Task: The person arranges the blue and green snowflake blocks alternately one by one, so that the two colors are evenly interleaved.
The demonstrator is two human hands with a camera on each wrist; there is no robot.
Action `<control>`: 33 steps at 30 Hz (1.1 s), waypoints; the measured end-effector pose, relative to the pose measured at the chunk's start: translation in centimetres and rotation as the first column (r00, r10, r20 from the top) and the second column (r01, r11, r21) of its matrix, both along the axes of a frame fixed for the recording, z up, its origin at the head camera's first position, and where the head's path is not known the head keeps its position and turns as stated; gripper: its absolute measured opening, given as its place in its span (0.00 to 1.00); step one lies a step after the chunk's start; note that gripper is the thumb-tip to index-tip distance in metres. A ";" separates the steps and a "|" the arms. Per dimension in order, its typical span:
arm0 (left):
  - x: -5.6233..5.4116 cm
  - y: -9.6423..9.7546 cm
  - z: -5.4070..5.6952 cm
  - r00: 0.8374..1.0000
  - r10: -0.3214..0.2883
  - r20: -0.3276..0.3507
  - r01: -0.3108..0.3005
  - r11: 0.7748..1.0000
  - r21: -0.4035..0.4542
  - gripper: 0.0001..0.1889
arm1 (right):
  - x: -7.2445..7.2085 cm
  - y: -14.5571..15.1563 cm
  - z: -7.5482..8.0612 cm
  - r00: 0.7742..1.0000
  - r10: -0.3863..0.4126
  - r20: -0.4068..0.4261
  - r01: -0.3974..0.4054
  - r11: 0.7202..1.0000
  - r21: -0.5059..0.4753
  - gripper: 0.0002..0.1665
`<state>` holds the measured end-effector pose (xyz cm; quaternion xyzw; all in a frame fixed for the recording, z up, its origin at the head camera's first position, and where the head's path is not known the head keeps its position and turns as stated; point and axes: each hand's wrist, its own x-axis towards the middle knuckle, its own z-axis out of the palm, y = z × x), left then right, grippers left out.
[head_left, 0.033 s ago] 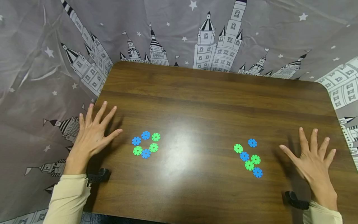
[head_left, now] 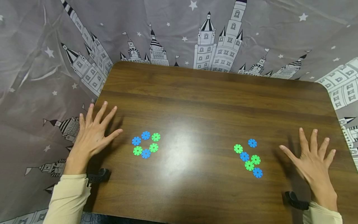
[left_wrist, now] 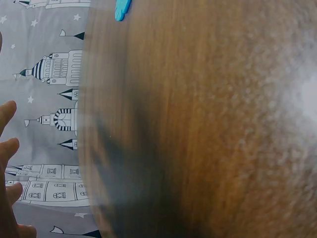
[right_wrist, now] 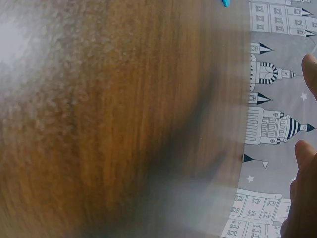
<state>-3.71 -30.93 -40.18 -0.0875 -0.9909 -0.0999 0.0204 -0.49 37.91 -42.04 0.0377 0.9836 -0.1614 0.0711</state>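
My left hand point(head_left: 90, 133), fingers spread, hovers at the table's left side with nothing in it. Right of it lies a ring of notched discs: a blue disc point(head_left: 145, 135), a green disc point(head_left: 155, 137) and several more in the same two colours. My right hand point(head_left: 314, 161) is likewise spread and holds nothing, over the right side of the table. To its left sits a looser group of blue and green discs, among them a green disc point(head_left: 238, 148) and a blue disc point(head_left: 257, 172). In the left wrist view, a blue piece point(left_wrist: 122, 9) shows at the top edge.
The brown wooden table point(head_left: 195, 102) has rounded far corners. A grey cloth point(head_left: 173, 31) printed with castles and stars hangs behind it and along its sides. Dark bands with small devices, such as the left wrist camera point(head_left: 99, 175), sit on both wrists.
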 end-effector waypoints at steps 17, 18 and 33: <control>0.6 -0.1 -1.2 0.998 -0.056 -0.028 0.058 0.994 0.095 0.42 | 1.4 -1.4 -0.2 0.996 0.002 0.085 -0.003 1.000 0.019 0.55; 0.8 0.0 -1.3 0.997 -0.068 -0.035 0.072 0.988 0.136 0.42 | 1.3 -1.6 -0.3 0.996 0.013 0.086 -0.015 1.000 0.015 0.55; 0.5 4.6 -3.3 0.960 -0.279 -0.004 0.221 0.750 0.623 0.26 | 1.5 -2.4 -0.7 0.997 -0.009 0.077 0.018 0.993 -0.116 0.45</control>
